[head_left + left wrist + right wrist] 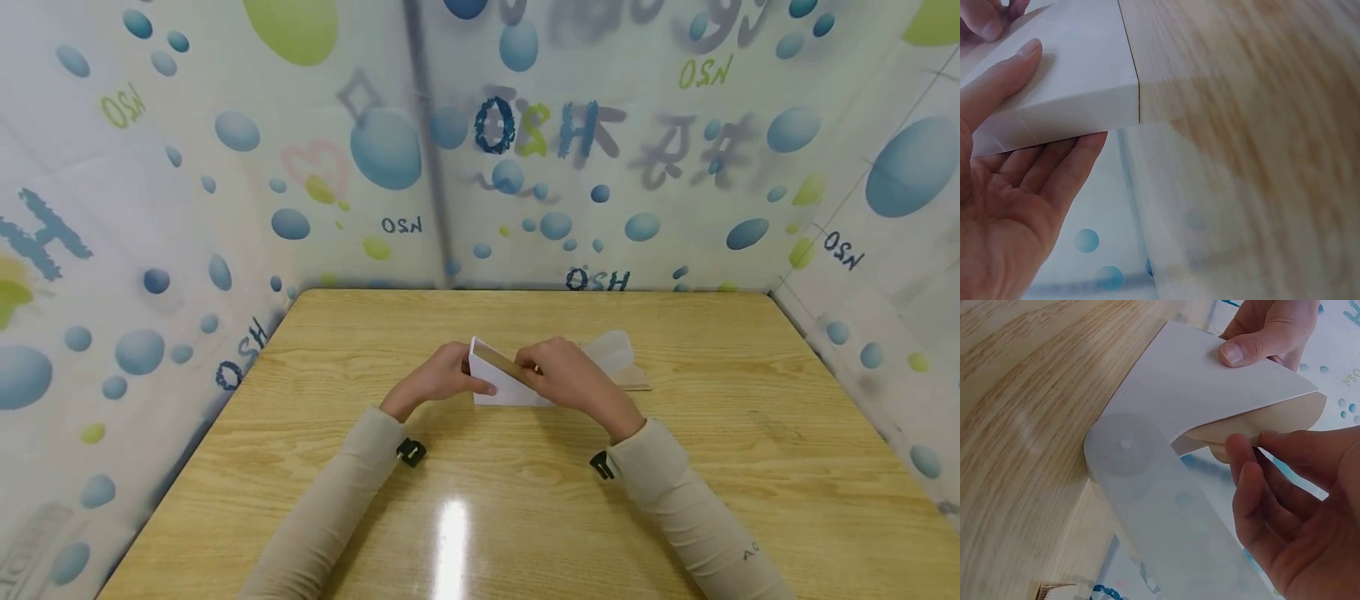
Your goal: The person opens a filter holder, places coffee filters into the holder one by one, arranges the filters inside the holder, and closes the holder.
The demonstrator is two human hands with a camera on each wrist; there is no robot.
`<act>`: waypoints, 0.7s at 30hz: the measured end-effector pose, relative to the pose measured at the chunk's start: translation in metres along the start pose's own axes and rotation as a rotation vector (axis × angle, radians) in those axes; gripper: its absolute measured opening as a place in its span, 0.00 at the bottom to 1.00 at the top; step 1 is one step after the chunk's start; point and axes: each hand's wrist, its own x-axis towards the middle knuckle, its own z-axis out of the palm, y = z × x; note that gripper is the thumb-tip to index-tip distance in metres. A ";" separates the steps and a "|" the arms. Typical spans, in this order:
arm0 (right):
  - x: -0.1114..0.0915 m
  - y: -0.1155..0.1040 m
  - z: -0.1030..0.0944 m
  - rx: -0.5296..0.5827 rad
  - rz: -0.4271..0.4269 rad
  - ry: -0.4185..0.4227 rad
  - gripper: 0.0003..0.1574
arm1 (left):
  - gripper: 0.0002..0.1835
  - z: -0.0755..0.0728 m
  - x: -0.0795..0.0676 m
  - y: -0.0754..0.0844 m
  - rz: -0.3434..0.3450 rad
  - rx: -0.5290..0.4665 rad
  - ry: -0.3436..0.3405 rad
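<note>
A slim white box-like holder (506, 390) with a tan inside stands on the table near the middle. My left hand (444, 373) grips its left end, thumb on the near face; in the left wrist view the fingers (1054, 165) lie beneath the white ribbed end (1088, 69). At the slanted open edge, my right hand (566, 375) pinches a thin tan edge (1244, 439) between thumb and fingertips. In the right wrist view, a translucent strip (1166, 506) with a rounded end and a small round spot crosses in front of the white face (1154, 381).
Behind my right hand, a translucent rounded piece (613, 348) stands up beside a flat tan piece (637, 381) on the wooden table (480, 467). Patterned curtains (525, 192) enclose the table's back and sides. Dark clips (411, 452) hang at the sleeve cuffs.
</note>
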 end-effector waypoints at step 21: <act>0.001 0.002 0.002 -0.001 -0.033 -0.042 0.06 | 0.21 0.000 0.001 0.000 0.000 0.002 -0.001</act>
